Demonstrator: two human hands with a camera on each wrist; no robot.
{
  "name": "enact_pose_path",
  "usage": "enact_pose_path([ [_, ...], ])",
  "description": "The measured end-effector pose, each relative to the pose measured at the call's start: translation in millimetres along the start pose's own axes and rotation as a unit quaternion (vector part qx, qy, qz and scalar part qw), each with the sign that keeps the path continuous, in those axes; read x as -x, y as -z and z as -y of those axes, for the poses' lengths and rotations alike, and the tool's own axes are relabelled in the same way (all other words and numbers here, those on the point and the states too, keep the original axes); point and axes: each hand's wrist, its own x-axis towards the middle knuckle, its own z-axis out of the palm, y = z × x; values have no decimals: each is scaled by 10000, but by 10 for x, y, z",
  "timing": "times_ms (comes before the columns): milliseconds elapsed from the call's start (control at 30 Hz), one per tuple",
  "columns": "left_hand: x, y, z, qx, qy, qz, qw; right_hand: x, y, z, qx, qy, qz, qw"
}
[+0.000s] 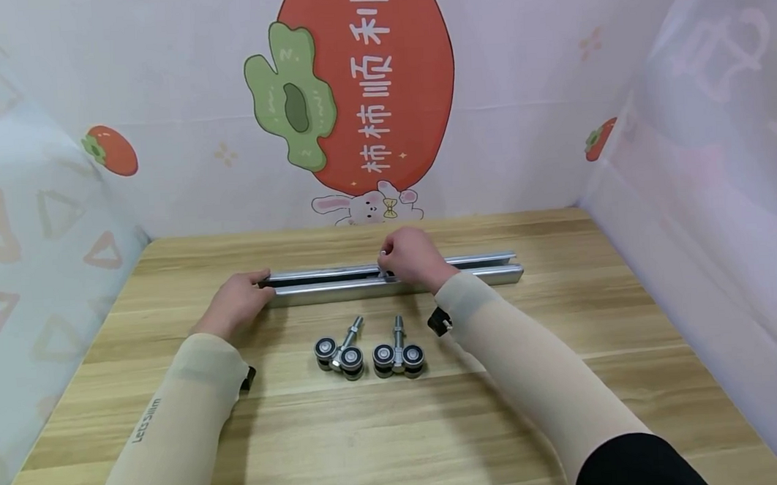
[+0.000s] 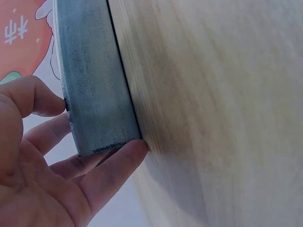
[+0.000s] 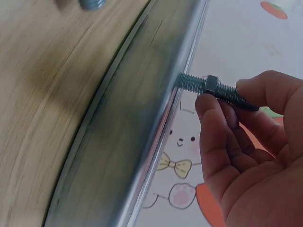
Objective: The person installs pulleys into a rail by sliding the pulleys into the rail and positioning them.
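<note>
Two-handed rail work: the step in hand appears to be guiding a threaded stem [image 3: 191,83] along the slotted rail [image 1: 328,294], which lies on the table [image 1: 399,440], slot up. L hand [image 1: 235,303]: clamped on the rail's L end, thumb on the near side, fingers at the far side. R hand [image 1: 417,257]: clamped on the stem approx. midway along the rail, digits pinching it at & beyond its hex nut [image 3: 211,85]. Next move prob. calls for L hand to steady the rail, R hand to keep the stem square to the slot & ease it along w/o tilting, lest it bind. Stem's lower end is hidden inside the rail; can't tell what it carries there. Rail: long, straight, silvery metal w/ two parallel lips; blue-grey in the L wrist view, w/ dark scuffs at the cut edge. Stem: metallic, threaded both sides of the nut, which sits clear of the rail. Nearer the wearer, betw. the forearms: L roller trolley [image 1: 351,359] & R roller trolley [image 1: 399,356], just beside each other, dark-and-silver wheels, stems toward the rail, L one slanted.
</note>
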Motion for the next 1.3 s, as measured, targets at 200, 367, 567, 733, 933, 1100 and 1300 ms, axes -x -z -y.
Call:
enact_pose_path([
  [200, 1, 5, -7, 49, 32, -15, 10000, -52, -70, 127, -45, 104, 83, 9999],
  [367, 6, 6, -23, 71, 60, -38, 9999, -85, -121, 230, -100, 147, 107, 9998],
  [567, -13, -6, -14, 114, 11, -48, 9999, -126, -191, 341, -59, 308, -12, 9995],
  [733, -15, -13, 16, 113, -26, -82, 9999, -165, -265, 445, -99, 391, 14, 9992],
  [933, -12, -9, 11, 69, -26, -76, 9999, -204, -325, 572, -168, 374, 98, 9991],
  [1100, -16, -4, 3, 103, 6, -63, 9999, -236, -368, 667, -143, 380, 126, 9991],
  [1300, -22, -7, 19, 42, -44, -94, 9999, -271, -450, 758, 60, 446, 87, 9989],
])
